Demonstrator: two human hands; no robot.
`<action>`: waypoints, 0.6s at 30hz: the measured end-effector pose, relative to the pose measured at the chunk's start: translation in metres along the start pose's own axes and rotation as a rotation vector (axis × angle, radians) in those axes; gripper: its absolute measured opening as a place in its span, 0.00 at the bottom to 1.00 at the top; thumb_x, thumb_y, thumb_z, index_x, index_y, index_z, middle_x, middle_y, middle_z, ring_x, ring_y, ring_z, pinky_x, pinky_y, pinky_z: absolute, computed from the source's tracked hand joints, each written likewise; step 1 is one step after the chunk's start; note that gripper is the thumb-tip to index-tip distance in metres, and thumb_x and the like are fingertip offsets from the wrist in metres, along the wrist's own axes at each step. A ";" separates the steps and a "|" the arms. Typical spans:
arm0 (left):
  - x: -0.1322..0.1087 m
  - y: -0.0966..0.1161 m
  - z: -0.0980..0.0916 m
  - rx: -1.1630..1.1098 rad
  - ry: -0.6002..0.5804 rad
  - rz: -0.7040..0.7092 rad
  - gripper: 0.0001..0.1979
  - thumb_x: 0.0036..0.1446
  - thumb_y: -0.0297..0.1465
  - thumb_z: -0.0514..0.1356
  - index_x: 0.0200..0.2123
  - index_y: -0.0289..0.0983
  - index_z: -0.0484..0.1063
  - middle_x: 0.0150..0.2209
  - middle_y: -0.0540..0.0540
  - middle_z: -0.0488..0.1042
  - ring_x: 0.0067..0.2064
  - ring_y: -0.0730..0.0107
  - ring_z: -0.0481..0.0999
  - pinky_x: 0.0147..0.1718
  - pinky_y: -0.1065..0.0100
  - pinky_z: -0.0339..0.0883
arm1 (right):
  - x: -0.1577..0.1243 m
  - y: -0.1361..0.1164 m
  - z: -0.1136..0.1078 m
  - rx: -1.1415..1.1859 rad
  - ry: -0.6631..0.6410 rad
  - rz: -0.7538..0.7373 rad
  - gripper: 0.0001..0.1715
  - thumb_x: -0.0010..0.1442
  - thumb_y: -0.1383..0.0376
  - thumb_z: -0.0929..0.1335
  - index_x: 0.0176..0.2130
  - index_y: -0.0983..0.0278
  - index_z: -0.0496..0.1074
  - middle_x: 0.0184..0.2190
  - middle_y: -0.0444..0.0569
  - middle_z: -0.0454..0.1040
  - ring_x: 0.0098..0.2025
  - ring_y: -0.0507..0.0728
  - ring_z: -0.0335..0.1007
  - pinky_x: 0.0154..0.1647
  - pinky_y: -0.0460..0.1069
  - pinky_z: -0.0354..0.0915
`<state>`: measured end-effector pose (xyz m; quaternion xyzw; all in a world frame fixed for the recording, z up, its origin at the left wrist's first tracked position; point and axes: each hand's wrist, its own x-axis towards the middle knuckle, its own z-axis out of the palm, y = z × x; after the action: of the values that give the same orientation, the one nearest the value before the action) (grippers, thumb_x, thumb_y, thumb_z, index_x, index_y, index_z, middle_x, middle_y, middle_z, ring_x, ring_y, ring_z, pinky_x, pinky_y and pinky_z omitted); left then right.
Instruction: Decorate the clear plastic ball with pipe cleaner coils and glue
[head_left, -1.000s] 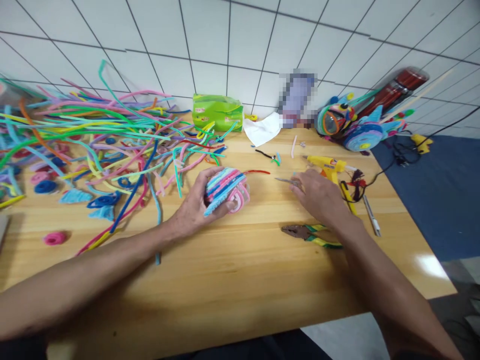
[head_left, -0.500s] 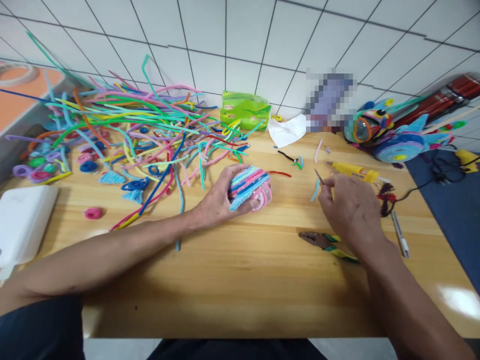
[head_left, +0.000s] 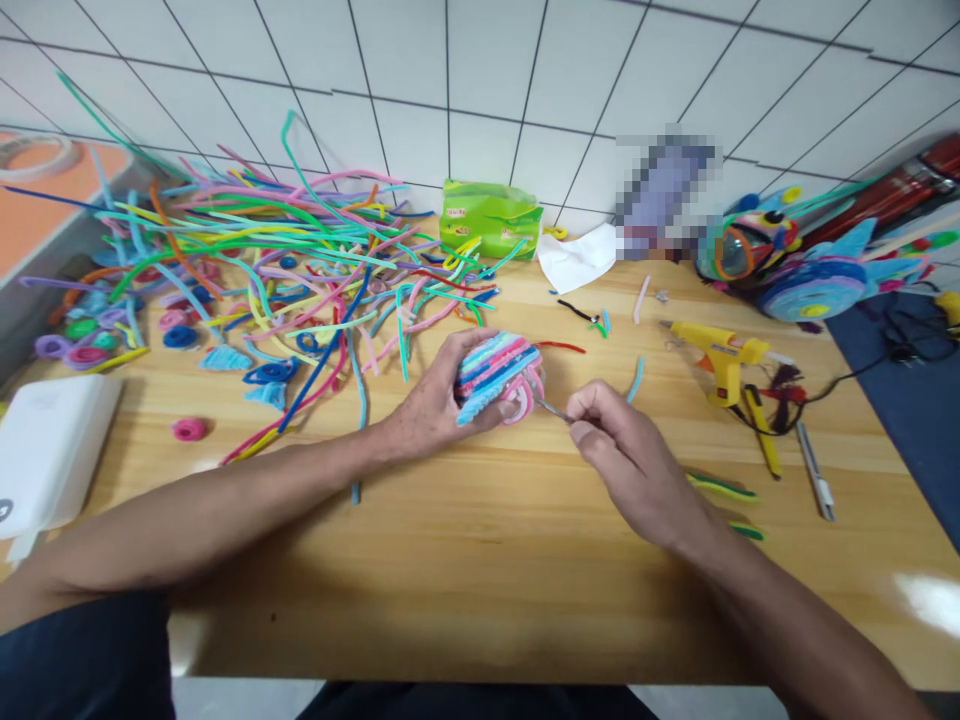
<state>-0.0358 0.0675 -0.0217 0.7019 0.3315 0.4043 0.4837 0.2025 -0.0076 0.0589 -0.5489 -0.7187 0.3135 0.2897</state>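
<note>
My left hand (head_left: 429, 408) is wrapped around a rounded craft piece (head_left: 496, 368) covered in striped pipe cleaners of blue, pink and white, with a pink coil on its right side. From the right, my right hand (head_left: 637, 465) pinches a thin dark metal tool (head_left: 553, 409), too small to name exactly. The tool's tip meets the craft piece beside the pink coil, or lies very close to it; I cannot tell which. Below my right hand, green-and-yellow plier handles (head_left: 724, 488) stick out, their jaws hidden by the hand and wrist.
Loose pipe cleaners (head_left: 300, 250) heap up at the back left. On the right lie a yellow glue gun (head_left: 716, 350), a yellow cutter (head_left: 763, 435) and a silver pen-like tool (head_left: 815, 470). A green tissue pack (head_left: 491, 225) leans by the wall. A white device (head_left: 56, 455) sits far left.
My right hand has moved left and down from beside the glue gun, bringing the thin metal tool to the craft piece. The left hand keeps its hold in nearly the same place.
</note>
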 end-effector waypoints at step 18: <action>-0.001 -0.003 0.001 0.033 -0.011 0.032 0.41 0.61 0.47 0.73 0.69 0.43 0.59 0.66 0.36 0.70 0.63 0.50 0.78 0.61 0.50 0.77 | -0.001 0.022 0.025 -0.579 0.360 -0.535 0.07 0.74 0.72 0.65 0.42 0.62 0.71 0.31 0.47 0.80 0.32 0.56 0.77 0.36 0.50 0.67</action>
<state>-0.0358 0.0672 -0.0248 0.7173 0.3241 0.4026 0.4672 0.1968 -0.0070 0.0262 -0.4477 -0.8320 -0.0880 0.3156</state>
